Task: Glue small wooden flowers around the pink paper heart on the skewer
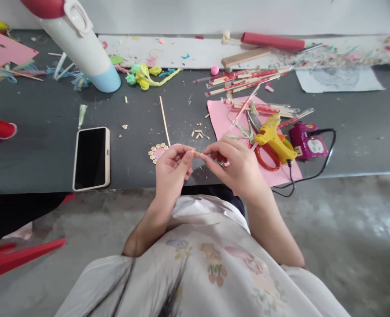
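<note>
Since the pale piece [193,151] looks tiny, left hand [173,166] pinches it, presumably for control, near counter [132,154]'s front edge. Right hand [238,160] curled alongside; grip, cannot tell. Pink disc [160,153] lies by left hand; glue gun [276,140] on pink sheet [217,115], perhaps against drips.

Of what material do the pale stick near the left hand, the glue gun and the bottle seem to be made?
Pale stick: likely wood, from its matte straw colour. Glue gun: apparently hard plastic, by its moulded yellow body. Bottle: smooth, coloured finish; metal or plastic underneath, I cannot tell.
</note>
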A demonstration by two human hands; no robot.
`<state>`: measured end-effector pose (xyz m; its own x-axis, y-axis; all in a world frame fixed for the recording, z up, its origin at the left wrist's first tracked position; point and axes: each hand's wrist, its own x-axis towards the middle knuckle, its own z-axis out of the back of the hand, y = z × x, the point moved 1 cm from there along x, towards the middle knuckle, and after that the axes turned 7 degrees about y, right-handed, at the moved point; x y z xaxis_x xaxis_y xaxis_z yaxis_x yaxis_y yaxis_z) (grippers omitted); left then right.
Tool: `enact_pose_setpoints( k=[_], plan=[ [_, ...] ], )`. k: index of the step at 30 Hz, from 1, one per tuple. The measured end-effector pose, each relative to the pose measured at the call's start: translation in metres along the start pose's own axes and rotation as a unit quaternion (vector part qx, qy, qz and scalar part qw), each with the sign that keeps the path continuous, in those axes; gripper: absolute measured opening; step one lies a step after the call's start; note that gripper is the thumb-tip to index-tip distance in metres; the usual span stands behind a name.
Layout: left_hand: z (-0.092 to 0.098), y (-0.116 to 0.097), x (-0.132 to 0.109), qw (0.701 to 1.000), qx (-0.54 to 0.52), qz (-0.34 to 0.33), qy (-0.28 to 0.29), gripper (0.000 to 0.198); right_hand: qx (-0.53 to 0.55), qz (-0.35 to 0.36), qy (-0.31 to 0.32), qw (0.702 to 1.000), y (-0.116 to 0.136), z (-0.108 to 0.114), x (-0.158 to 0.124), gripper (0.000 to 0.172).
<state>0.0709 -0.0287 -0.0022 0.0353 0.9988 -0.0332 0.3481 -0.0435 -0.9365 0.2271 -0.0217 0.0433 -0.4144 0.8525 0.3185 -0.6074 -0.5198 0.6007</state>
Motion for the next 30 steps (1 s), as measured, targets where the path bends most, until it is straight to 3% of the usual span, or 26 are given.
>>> enact_pose_setpoints(
  k=[6, 14, 30],
  plan=[
    [-0.002, -0.003, -0.003, 1.000, -0.011, -0.027, 0.009, 0.017, 0.076, 0.009, -0.020, 0.997, 0.003, 0.002, -0.002, 0.004],
    [-0.002, -0.004, -0.006, 0.994, 0.051, -0.092, 0.003, 0.010, 0.081, 0.032, -0.036, 0.996, 0.009, 0.004, -0.001, 0.004],
    [-0.003, -0.014, -0.012, 0.974, 0.173, -0.141, -0.032, 0.013, 0.076, 0.032, -0.029, 0.996, 0.009, 0.001, 0.000, 0.006]
  ],
)
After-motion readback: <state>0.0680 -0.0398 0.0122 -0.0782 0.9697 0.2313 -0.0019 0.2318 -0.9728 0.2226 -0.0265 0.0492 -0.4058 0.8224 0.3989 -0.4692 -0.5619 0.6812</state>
